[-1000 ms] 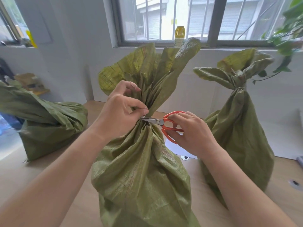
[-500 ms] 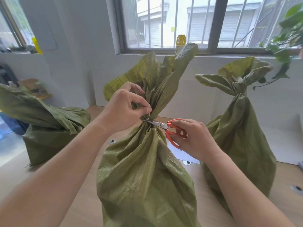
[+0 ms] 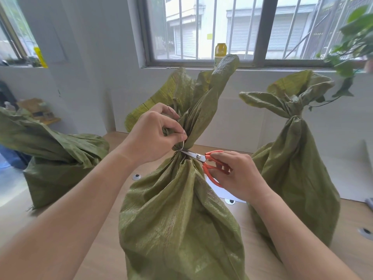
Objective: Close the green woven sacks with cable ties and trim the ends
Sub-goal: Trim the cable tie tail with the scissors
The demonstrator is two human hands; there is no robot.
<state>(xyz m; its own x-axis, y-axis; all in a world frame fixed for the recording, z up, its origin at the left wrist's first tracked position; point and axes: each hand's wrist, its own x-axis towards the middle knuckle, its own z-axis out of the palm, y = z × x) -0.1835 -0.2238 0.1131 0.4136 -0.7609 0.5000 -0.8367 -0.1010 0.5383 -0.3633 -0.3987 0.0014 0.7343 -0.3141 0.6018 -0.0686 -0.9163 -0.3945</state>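
Pinching the loose white tail of the cable tie (image 3: 182,145) between thumb and fingertip, our left hand (image 3: 150,136) sits against the gathered neck of the middle sack (image 3: 179,219), the other fingers curled into the fabric just above the tie. Our right hand (image 3: 238,176) is closed through the orange loops of the scissors (image 3: 203,159), and the steel blades point left with their tips at the base of the tail, right where the tie circles the neck; we cannot tell whether the blades are apart or pressed together there.

The middle sack stands upright on the wooden tabletop (image 3: 96,261) directly in front of us, its bunched top fanning up above the tie toward the window (image 3: 222,29).

To our right a second green sack (image 3: 292,168) stands upright, its neck already cinched and its top flaring out. To our left a third green sack (image 3: 52,158) slumps lower, its mouth loose and folded over.

A white sheet (image 3: 222,194) lies on the tabletop between the middle and right sacks, partly hidden behind our right hand. On the windowsill stands a yellow bottle (image 3: 220,50), and leaves of a green plant (image 3: 351,43) hang in at the upper right.
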